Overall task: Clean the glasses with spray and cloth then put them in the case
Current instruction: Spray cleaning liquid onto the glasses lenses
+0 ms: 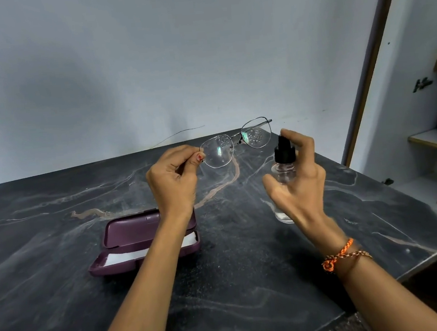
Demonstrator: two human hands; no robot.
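My left hand (174, 179) pinches the left edge of thin metal-framed glasses (236, 143) and holds them up above the table. Both lenses carry small droplets. Just right of the glasses, my right hand (298, 181) grips a small clear spray bottle (283, 174) with a black pump top, the index finger resting on the pump. An open purple glasses case (128, 239) lies on the table under my left forearm, with a white cloth (121, 256) inside its lower half.
The dark marble table (64, 302) meets a pale wall at the back. Its right edge falls off toward white shelves (436, 142) holding folded items. A thin wire (179, 134) runs along the wall behind the table.
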